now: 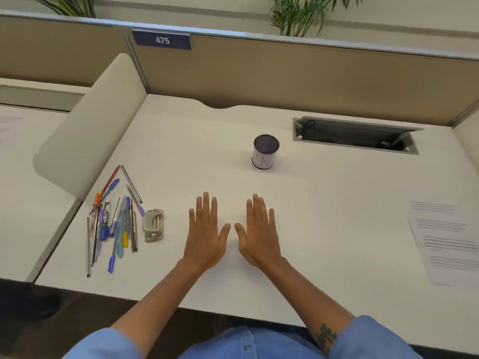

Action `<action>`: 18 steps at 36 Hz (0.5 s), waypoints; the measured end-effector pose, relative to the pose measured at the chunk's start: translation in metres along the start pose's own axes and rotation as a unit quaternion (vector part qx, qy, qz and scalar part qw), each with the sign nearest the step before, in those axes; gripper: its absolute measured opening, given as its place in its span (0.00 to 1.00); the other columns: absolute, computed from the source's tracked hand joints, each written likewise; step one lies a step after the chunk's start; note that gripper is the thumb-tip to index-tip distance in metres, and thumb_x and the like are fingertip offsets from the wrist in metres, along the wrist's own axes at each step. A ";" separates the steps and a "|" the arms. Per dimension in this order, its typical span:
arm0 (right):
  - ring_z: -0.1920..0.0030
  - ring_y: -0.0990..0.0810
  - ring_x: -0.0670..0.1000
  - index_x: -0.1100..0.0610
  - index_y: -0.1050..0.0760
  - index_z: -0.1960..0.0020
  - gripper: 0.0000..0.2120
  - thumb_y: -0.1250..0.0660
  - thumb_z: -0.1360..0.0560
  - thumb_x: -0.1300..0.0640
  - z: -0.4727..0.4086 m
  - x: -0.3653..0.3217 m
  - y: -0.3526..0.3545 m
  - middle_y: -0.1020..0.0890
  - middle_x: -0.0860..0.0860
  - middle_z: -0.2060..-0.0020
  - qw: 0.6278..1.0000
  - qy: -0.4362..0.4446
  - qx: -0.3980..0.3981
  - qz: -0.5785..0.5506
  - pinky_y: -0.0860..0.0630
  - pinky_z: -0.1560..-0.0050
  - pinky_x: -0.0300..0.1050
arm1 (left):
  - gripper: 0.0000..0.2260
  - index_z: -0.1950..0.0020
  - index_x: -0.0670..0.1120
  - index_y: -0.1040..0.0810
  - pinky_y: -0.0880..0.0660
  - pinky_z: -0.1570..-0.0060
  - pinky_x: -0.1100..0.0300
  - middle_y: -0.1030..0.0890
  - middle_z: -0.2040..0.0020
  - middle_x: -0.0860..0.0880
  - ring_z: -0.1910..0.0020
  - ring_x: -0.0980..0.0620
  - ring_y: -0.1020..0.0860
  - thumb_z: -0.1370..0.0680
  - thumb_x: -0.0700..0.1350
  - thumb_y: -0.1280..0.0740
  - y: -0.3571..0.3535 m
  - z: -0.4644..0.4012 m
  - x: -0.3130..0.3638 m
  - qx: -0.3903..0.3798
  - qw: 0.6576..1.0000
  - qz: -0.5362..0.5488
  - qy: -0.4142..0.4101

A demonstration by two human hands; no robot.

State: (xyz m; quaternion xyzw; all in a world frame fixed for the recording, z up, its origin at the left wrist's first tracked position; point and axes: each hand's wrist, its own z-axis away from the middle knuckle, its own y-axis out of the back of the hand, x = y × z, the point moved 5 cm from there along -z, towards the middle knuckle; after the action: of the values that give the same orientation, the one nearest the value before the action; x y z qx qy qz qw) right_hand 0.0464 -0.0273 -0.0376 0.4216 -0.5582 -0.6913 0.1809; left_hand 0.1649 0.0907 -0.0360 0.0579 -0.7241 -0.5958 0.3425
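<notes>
My left hand and my right hand lie flat, palms down, side by side on the white desk, fingers straight, holding nothing. Several pens and markers lie scattered at the desk's left, well left of my left hand. A small grey hole punch sits between the pens and my left hand. An upright pen cup, dark inside with a white paper label, stands beyond my right hand, and nothing shows inside it.
Printed sheets lie at the desk's right edge. An open cable tray is cut into the desk at the back right. A beige divider borders the left side; a partition with a "475" tag runs behind.
</notes>
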 end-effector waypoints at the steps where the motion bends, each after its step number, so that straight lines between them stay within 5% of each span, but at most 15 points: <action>1: 0.15 0.66 0.51 0.59 0.58 0.14 0.36 0.54 0.14 0.41 0.003 0.009 0.003 0.62 0.53 0.14 1.000 -0.008 -0.002 0.001 0.57 0.15 0.62 | 0.36 0.12 0.44 0.62 0.62 0.14 0.39 0.67 0.12 0.45 0.13 0.44 0.67 0.12 0.55 0.45 -0.004 -0.002 0.008 -0.008 1.000 -0.002 -0.006; 9: 0.14 0.62 0.52 0.60 0.57 0.14 0.36 0.51 0.14 0.42 0.032 0.076 0.028 0.58 0.54 0.14 0.998 -0.058 0.013 -0.005 0.57 0.14 0.59 | 0.35 0.12 0.43 0.62 0.64 0.14 0.43 0.69 0.13 0.45 0.14 0.46 0.70 0.13 0.58 0.52 -0.032 -0.014 0.059 -0.064 0.997 -0.010 -0.033; 18: 0.14 0.61 0.52 0.61 0.55 0.14 0.35 0.49 0.13 0.44 0.055 0.120 0.038 0.57 0.54 0.13 0.996 -0.090 0.018 -0.008 0.57 0.14 0.57 | 0.33 0.12 0.42 0.61 0.64 0.14 0.44 0.68 0.13 0.44 0.14 0.45 0.69 0.11 0.52 0.47 -0.051 -0.017 0.088 -0.080 0.996 -0.003 -0.050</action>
State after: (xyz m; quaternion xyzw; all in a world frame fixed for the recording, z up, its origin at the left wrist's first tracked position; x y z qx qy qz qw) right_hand -0.0743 -0.0917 -0.0470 0.3650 -0.5813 -0.7178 0.1168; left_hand 0.0909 0.0189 -0.0434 0.0029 -0.6899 -0.6553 0.3074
